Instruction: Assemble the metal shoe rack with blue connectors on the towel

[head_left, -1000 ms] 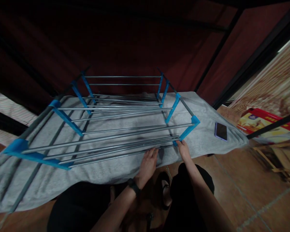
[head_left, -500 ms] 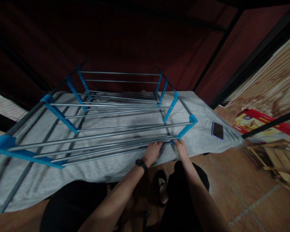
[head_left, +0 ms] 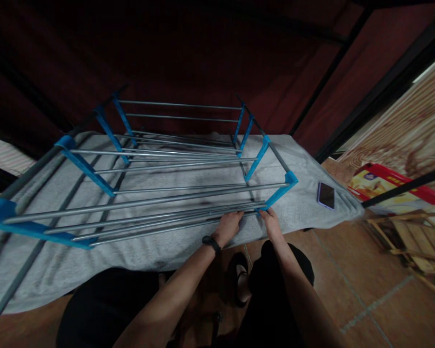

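A rack [head_left: 181, 195] of grey metal rods with blue plastic end pieces lies across a cloth-covered table. Along its near side several thin rods [head_left: 188, 223] run close together, loosely bunched toward the right. My left hand [head_left: 229, 226], with a dark band on the wrist, is closed around the right part of these rods. My right hand [head_left: 270, 222] pinches the lower end of the near right blue end piece [head_left: 276, 195], where the rod ends meet it. The fingertips of both hands are partly hidden by the rods.
Grey cloth [head_left: 203, 251] covers the table. A phone [head_left: 326, 195] lies on it at the right. Beyond the right edge are a red and yellow box [head_left: 391, 186] and a wooden folding piece [head_left: 416, 241] on the tiled floor. Dark red fabric [head_left: 188, 53] hangs behind.
The view has shifted slightly. Both hands stay at nearly the same places on the rack, with only small finger movement at the right end piece.
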Motion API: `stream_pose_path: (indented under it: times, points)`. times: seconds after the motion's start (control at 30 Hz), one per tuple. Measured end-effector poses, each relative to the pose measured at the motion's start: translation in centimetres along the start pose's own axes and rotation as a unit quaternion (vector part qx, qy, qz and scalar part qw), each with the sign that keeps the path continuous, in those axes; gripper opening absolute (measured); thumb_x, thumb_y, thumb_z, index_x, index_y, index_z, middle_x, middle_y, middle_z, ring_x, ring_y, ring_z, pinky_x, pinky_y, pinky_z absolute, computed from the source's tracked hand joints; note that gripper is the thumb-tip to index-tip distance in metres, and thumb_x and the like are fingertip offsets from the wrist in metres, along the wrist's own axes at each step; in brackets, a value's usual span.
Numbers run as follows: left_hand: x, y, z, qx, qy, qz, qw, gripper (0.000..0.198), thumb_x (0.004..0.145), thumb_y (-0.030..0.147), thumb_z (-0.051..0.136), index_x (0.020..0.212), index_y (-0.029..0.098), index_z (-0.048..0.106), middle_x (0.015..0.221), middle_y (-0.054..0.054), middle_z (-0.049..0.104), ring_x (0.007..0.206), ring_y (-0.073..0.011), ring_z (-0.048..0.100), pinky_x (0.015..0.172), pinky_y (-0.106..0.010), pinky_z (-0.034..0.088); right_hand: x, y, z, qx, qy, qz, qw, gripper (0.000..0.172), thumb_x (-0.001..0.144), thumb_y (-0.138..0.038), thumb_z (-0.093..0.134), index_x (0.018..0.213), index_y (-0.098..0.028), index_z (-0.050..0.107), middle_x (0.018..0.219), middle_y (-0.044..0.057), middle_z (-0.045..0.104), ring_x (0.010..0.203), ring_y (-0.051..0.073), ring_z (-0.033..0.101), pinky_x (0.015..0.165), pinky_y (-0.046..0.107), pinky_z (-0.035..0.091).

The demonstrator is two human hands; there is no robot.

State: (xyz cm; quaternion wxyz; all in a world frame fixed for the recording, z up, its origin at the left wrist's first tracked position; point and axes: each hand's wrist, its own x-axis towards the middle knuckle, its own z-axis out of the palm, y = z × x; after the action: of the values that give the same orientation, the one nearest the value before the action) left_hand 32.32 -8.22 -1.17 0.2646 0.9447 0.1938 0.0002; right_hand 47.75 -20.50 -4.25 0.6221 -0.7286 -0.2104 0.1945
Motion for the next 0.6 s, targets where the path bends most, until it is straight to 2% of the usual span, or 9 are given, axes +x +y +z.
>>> stream_pose_path:
  times: [0.2, 0.4, 0.6]
  points:
    - [0.01, -0.52, 0.65, -0.012, 0.025, 0.007, 1.0, 0.053, 0.089, -0.001, 0.042, 0.135, 0.017, 0.063, 0.126, -0.013, 0.072, 0.118, -0.0237, 0.068, 0.106, -0.036, 0.05, -0.09, -0.06, 0.02, 0.004, -0.012, 0.002, 1.0, 0.033, 0.071, -0.046, 0.064, 0.089, -0.019, 0.071, 0.09, 0.004, 0.072, 0.091, 0.024, 0.059, 0.089, 0.036, 0.043]
    - [-0.06, -0.58, 0.44, -0.012, 0.009, -0.006, 1.0, 0.051, 0.093, 0.001, 0.04, 0.135, 0.018, 0.062, 0.124, -0.012, 0.073, 0.115, -0.0228, 0.069, 0.104, -0.035, 0.052, -0.28, 0.44, -0.02, -0.036, -0.024, -0.013, 0.999, 0.03, 0.067, -0.039, 0.059, 0.09, -0.022, 0.068, 0.091, 0.004, 0.072, 0.093, 0.026, 0.059, 0.091, 0.038, 0.042]
    - [0.02, -0.75, 0.55, 0.001, 0.004, -0.002, 1.0, 0.052, 0.09, -0.001, 0.042, 0.134, 0.018, 0.063, 0.123, -0.013, 0.073, 0.115, -0.0244, 0.069, 0.104, -0.037, 0.052, -0.41, 0.8, 0.19, -0.057, -0.045, -0.039, 0.997, 0.034, 0.064, -0.033, 0.055, 0.094, -0.024, 0.067, 0.099, 0.004, 0.073, 0.104, 0.029, 0.058, 0.1, 0.041, 0.041]
